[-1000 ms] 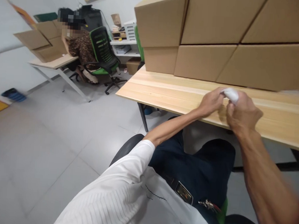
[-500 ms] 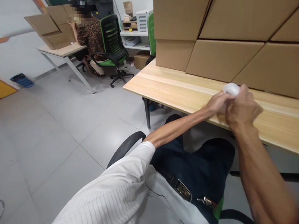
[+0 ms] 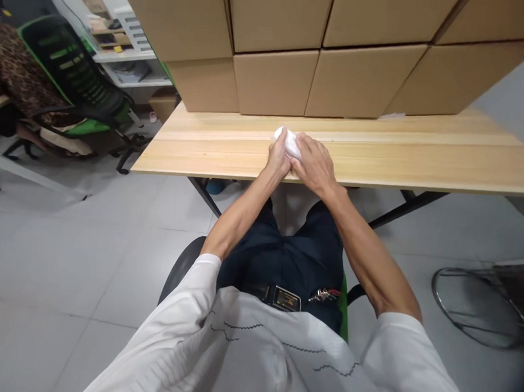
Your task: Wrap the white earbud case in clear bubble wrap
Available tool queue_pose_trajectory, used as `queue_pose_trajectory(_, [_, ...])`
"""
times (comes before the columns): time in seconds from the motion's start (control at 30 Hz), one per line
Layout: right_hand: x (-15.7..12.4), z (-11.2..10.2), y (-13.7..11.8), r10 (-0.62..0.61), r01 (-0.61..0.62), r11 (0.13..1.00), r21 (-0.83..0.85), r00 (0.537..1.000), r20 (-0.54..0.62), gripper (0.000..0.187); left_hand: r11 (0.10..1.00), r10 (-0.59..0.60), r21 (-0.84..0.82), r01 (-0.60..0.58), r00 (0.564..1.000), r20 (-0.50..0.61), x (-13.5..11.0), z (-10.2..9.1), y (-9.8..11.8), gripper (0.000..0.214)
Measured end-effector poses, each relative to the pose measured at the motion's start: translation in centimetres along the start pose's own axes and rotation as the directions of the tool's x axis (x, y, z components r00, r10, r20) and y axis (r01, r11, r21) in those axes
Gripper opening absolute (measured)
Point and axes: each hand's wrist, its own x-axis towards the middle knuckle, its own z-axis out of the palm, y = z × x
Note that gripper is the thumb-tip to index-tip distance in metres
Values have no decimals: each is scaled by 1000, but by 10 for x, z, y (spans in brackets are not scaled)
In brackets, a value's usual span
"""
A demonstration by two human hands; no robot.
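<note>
A small white bundle (image 3: pixel 291 143), smooth and rounded, is clasped between my two hands just above the wooden table (image 3: pixel 194 150), near its front edge. My left hand (image 3: pixel 278 155) wraps its left side with the thumb up along it. On the other side, my right hand (image 3: pixel 314 162) curls its fingers over the bundle. Both hands are closed and meet at its lower end. The palms hide much of the bundle, and I cannot make out exactly what it is.
Stacked cardboard boxes (image 3: pixel 273 81) line the back of the table. To the left are a green and black office chair (image 3: pixel 74 78), a seated person (image 3: pixel 21 69) and a white shelf (image 3: pixel 132 70). A round metal-framed stool (image 3: pixel 477 307) stands at the lower right.
My view has swung right, so the table and boxes now sit more central. My right hand has turned from upright to lying over the white bundle; both hands still hold it.
</note>
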Motion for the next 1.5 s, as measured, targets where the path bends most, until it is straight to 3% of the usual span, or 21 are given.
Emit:
queue_pose_trajectory(0.13, [-19,-26,-2,164,-137,972,189,977,-138,63,998,-56,-5,56,998,24,-12,2,12,57])
queue_pose_trajectory(0.2, [-24,-40,-10,300,-208,891,403,936,-181,62,1000,-27,-4,27,1000,13,-17,4,15,60])
queue_pose_trajectory(0.27, [-26,-51,-20,430,-252,705,663,895,-117,68,1000,5,2,-5,1000,5,-19,6,16,66])
queue_pose_trajectory(0.33, [-24,-57,-28,508,-297,422,857,860,48,76,999,32,16,-32,999,7,-21,10,15,75])
queue_pose_trajectory(0.43, [-18,-57,-32,512,-378,42,925,803,305,83,996,58,66,-61,997,40,-27,15,13,78])
queue_pose_trajectory(0.53, [-14,-53,-25,503,-433,-115,894,751,428,84,992,60,106,-70,994,95,-36,21,10,74])
queue_pose_trajectory(0.8, [-13,-49,-7,558,-454,-140,880,698,449,86,995,-56,90,42,986,160,-60,41,8,86])
queue_pose_trajectory(0.97, [-7,-48,-10,588,-429,-149,891,686,429,72,995,-12,103,-2,992,129,-61,47,8,79])
queue_pose_trajectory(1.13, [5,-41,-9,616,-350,-177,920,689,381,55,969,118,196,-149,980,161,-49,41,3,62])
queue_pose_trajectory(1.3, [13,-24,-4,609,-267,-217,939,715,344,44,869,224,391,-302,946,233,-28,27,-6,45])
queue_pose_trajectory(1.5, [19,-11,6,613,-198,-175,964,745,264,42,848,179,446,-287,947,269,-3,14,-14,35])
